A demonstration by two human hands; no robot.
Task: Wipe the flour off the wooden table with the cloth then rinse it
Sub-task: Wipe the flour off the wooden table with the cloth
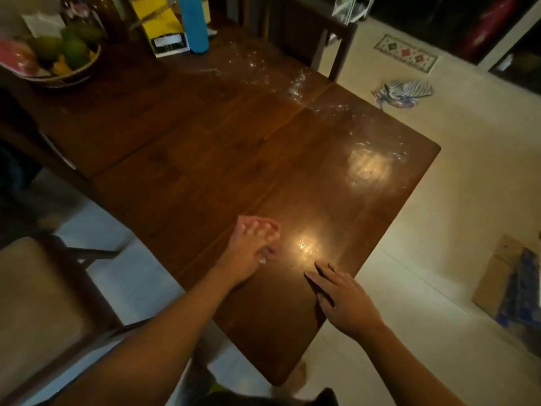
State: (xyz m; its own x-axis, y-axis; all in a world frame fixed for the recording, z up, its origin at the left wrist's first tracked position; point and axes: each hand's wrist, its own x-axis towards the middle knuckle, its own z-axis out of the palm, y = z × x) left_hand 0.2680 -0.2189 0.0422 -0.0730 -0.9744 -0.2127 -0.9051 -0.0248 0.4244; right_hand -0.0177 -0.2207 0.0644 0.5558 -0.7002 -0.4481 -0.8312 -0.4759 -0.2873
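White flour (295,86) lies scattered over the far right part of the dark wooden table (205,159), and more flour streaks (377,153) sit near its right corner. A striped cloth (402,93) lies crumpled on the pale floor beyond the table, in neither hand. My left hand (253,247) is over the near part of the table, cupped with its fingers loosely curled upward and a small white speck by the thumb. My right hand (339,297) rests flat on the table near its right edge, fingers straight.
A fruit basket (49,58), a yellow box (164,27) and a blue bottle (194,23) stand at the table's far end. One chair (322,36) is behind the table, another (38,303) at my left. A small rug (405,54) and a cardboard box (503,276) lie on the floor.
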